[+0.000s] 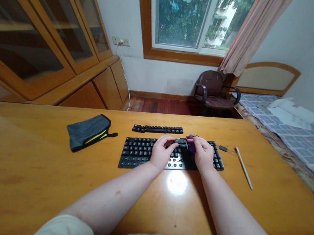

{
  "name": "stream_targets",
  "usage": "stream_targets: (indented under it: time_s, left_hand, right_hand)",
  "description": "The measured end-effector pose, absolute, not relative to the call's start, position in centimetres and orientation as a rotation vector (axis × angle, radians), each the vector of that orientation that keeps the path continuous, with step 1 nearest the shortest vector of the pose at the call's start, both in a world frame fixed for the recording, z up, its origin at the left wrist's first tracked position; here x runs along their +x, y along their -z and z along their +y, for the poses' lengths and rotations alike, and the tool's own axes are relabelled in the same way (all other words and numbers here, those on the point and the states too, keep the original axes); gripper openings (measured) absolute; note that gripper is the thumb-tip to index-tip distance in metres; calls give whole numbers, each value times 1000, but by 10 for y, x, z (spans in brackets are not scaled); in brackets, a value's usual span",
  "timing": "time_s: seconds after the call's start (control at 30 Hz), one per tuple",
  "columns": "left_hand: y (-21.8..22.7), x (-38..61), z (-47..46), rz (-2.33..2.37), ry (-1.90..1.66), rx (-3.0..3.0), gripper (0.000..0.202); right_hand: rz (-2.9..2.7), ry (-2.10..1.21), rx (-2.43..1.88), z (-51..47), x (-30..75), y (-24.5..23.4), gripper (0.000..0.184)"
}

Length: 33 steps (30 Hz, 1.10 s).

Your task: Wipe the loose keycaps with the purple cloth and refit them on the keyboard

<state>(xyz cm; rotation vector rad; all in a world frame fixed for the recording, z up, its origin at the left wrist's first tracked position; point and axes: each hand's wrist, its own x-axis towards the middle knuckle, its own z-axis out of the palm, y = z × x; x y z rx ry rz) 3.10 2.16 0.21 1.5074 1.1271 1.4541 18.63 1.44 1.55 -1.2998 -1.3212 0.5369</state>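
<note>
A black keyboard [138, 152] lies on the wooden desk [33, 165] in front of me. My left hand [162, 152] rests over its middle, fingers curled and pinching a dark keycap [181, 141] at the top row. My right hand [203, 153] is closed around a purple tool [191, 142] right beside that keycap. A row of removed black keycaps [157, 129] lies just behind the keyboard.
A grey pouch with a yellow zip [88, 132] lies to the left. A small black piece [223, 148] and a pale thin stick [243, 167] lie to the right. A chair [213, 89], a bed [294, 132] and cabinets [56, 51] stand beyond the desk.
</note>
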Motion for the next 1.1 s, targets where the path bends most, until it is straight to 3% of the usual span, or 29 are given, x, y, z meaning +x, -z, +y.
stream_targets:
  time_s: [0.17,0.23,0.37,0.43,0.53,0.73,1.1]
  left_hand:
    - [-8,26,19,1271,-1371,1766,15]
    - [-8,26,19,1265,-1343,1822,14]
    - [-5,29,18,1226,-1282,1904,16]
    - [-5,30,18,1198,-1242,1950,15]
    - [-5,32,17,1152,-1184,2029,13]
    - [-3,33,16,1137,-1076,2145,16]
    - [-6,32,14,1378,-1044,2176,20]
  right_hand:
    - [-1707,-362,-1709,16,199,-36,26]
    - [-1879,-302,-1721,16,202,-43,21]
    - [-2104,-353,-1516,13,205,-47,38]
    - [-2155,-411,-1432,11,206,-44,34]
    - [-2140,-559,-1403,7,210,-37,20]
    - [-1990,-915,-1506,4,216,-33,20]
    - [-1827,-860,-1657,7,225,-15,20]
